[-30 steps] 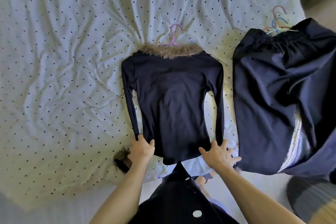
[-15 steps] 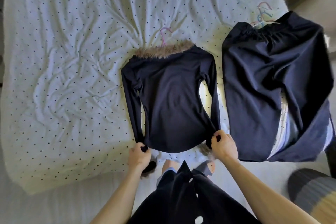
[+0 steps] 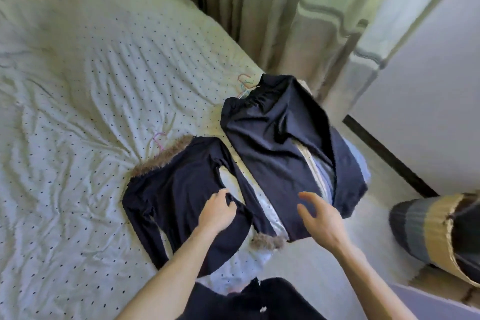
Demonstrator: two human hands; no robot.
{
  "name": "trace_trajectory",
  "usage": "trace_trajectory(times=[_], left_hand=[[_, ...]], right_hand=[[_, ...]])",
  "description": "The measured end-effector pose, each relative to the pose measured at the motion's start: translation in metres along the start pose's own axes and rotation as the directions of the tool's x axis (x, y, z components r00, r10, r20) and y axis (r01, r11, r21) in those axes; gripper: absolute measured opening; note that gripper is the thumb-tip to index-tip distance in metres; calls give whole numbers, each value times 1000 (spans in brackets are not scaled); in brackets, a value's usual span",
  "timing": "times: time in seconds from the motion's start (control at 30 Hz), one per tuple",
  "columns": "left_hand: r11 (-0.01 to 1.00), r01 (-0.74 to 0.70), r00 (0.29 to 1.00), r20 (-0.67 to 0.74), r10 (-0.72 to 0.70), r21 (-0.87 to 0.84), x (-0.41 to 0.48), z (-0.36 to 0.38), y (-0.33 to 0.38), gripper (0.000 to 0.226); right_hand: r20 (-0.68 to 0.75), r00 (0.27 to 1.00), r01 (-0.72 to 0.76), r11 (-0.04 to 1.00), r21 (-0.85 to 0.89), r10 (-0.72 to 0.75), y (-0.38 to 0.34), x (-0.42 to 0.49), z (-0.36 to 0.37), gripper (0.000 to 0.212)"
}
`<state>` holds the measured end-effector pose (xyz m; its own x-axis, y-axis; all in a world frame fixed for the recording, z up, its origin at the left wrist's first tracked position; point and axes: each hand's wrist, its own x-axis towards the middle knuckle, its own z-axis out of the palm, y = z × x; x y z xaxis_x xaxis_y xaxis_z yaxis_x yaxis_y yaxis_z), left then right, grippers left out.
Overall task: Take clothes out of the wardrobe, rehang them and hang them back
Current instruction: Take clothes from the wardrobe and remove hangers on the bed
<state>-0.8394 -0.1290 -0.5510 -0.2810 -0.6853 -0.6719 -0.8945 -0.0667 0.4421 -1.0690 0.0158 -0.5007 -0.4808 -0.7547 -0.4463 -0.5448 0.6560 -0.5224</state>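
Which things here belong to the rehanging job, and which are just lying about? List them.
Job: fur-collared top, pink hanger, dark garment, pastel hangers, left hand, right hand.
Lying about: dotted sheet, curtain, striped basket.

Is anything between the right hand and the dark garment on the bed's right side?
Nothing visible does. The right hand is open over the dark garment; the left hand grips the fur-collared top beside it.
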Motion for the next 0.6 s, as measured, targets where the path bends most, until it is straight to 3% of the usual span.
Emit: trace_trajectory(times=[0.1,0.2,0.3,0.4,0.5,0.6], left_hand=[[899,-324,942,9,336,296,-4,-10,101,51],[621,-562,776,88,625,546,-32,3,201,51],[345,-695,581,209,787,631,-80,37,284,53],[120,-788,382,327,864,604,-137,85,353,54],[-83,-889,150,457,877,451,-212,146,404,53],[-175,-949,-15,514,858,263,-265,191,428,51]], right_hand=[[-260,963,60,997,-51,-71,19,-34,-60,29],[-445,894,-10,991,-130,-49,57,-82,-120,33],[-648,762,-134,979,-151,4,106,-151,-168,34],[-796,588,-244,970,-9,141,153,-231,-193,33],[-864,402,-381,913,143,303,195,-317,-199,34],[-893,262,-432,872,231,366,217,-370,-201,34]])
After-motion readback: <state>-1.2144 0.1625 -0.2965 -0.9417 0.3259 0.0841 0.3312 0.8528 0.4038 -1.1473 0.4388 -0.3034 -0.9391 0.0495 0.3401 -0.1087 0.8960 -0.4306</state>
